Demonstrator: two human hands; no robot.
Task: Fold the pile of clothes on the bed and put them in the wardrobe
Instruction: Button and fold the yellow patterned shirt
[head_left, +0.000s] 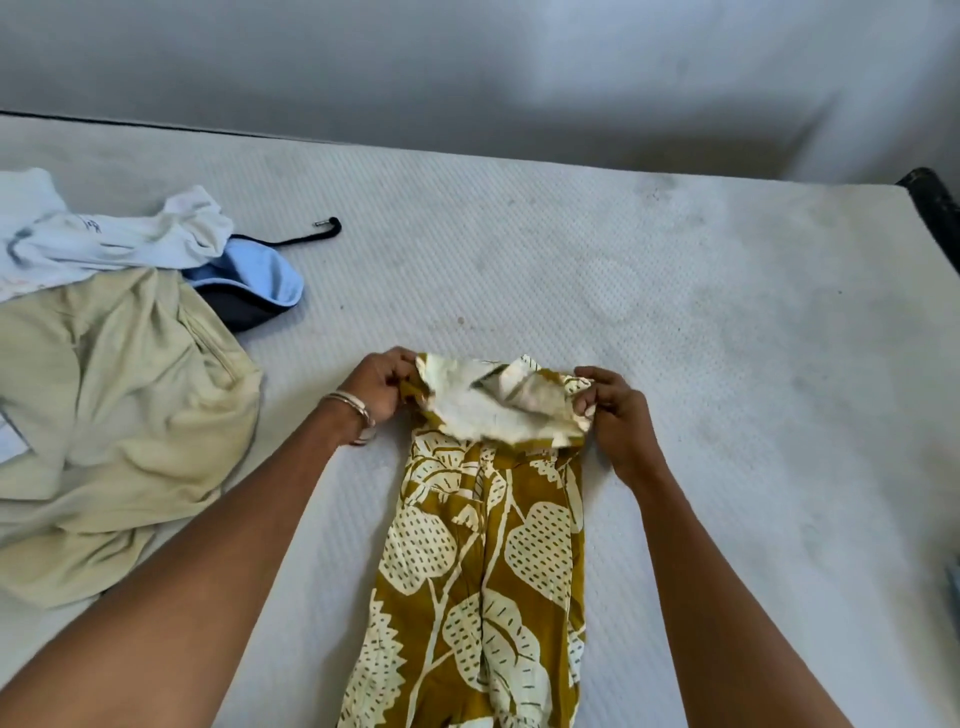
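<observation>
— Clothes first: where's the printed garment (488, 561)?

— Lying lengthwise on the bed (675, 322), mustard with cream leaves, running from the bottom edge of the view up to the middle. Its far end is turned back, so the pale inside shows.

— And the hands?

— Left hand (382, 387) grips the far-left corner, right hand (615, 410) the far-right corner. Fingers (584, 402) of each are curled round the cloth, clamped on it. A bangle (353, 410) sits on the left wrist.

— The rest of the pile?

— At the left, well apart from the printed one: a pale green garment (114, 410), rumpled; a white one (104, 234) beyond it; a blue and dark piece (249, 291) tucked beside them, with a black cord (311, 236) trailing out over the mattress.

— Behind the bed?

— A plain wall (467, 67).
</observation>
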